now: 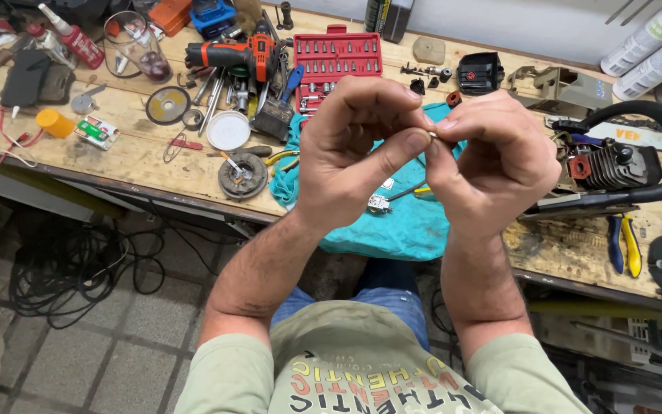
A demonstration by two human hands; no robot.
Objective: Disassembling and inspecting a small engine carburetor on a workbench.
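Your left hand and right hand meet above the teal cloth on the counter, fingertips of both pinched on one tiny metal part.

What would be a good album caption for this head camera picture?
Both hands, left hand and right hand, pinch a tiny metal part above a teal cloth on a cluttered wooden workbench.

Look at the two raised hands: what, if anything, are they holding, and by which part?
A tiny pale metal piece, pinched between the fingertips of the left hand and right hand. It is too small and too covered to tell what it is or which part is gripped.
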